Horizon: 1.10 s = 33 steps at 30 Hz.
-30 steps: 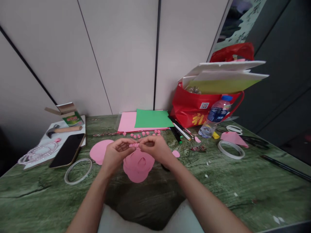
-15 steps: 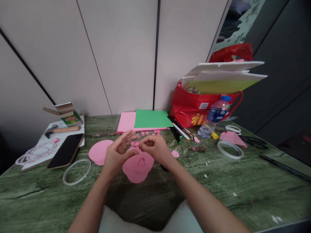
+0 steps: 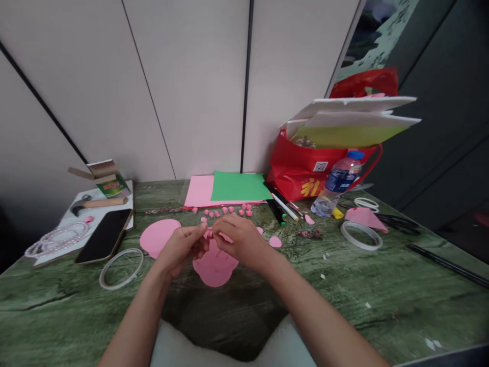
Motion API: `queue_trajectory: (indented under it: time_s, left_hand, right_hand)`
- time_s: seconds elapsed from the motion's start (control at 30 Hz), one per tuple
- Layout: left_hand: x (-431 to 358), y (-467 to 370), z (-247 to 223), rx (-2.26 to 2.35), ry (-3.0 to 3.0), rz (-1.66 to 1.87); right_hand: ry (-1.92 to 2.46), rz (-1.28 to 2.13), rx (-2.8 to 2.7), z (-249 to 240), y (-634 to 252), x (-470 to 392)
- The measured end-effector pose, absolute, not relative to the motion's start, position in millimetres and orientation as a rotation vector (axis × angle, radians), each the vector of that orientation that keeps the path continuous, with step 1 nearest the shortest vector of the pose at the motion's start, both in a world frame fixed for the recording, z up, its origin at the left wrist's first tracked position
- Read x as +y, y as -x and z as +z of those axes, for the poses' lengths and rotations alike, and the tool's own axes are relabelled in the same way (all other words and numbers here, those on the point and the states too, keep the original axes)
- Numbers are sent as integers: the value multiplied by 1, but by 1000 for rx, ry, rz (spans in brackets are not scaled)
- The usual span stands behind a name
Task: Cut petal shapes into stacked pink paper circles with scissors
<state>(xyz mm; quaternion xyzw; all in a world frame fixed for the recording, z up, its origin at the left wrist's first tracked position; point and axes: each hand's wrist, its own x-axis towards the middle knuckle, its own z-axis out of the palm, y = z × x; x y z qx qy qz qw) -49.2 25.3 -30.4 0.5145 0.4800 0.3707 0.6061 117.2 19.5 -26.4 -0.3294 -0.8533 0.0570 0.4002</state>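
Note:
A small curled piece of pink paper [image 3: 208,234] is pinched between my two hands; its exact shape is partly covered by the fingers. My left hand [image 3: 187,242] grips it with thumb and forefinger, the other fingers curled in. From the other side my right hand [image 3: 239,239] closes its fingertips on the same piece. Below them on the table lies a pink paper cutout with rounded lobes [image 3: 214,272]. Several small pink paper curls [image 3: 225,209] sit in a loose row beyond the hands. Left of my left hand is another pink rounded cutout [image 3: 157,235].
Tape rolls [image 3: 121,269] lie at left and right. A phone [image 3: 105,237], hammer [image 3: 103,203] and bead strings [image 3: 59,238] are at left. Behind are green paper [image 3: 240,187], pens [image 3: 284,206], a red bag [image 3: 292,168] and a water bottle [image 3: 338,183]. Scissors [image 3: 399,223] lie at right.
My left hand has gone from spread fingers to a pinch on the pink paper piece. Both hands have come together slightly lower, and more of the small curls behind show.

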Motion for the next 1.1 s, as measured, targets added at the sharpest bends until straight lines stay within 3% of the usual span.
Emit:
queue_trajectory:
  time_s: [0.33,0.9,1.1]
  left_hand:
    - [27,51,-31,943,-1121,1032]
    - [27,44,-32,1000,-1375,1326]
    - [26,43,-29,1093,-1298,1284]
  right_hand:
    - [883,264,-1925,-32,-113,24]
    - [1024,1196,-1391,-29,-107,23]
    - [940,826,-1622,-29,-108,24]
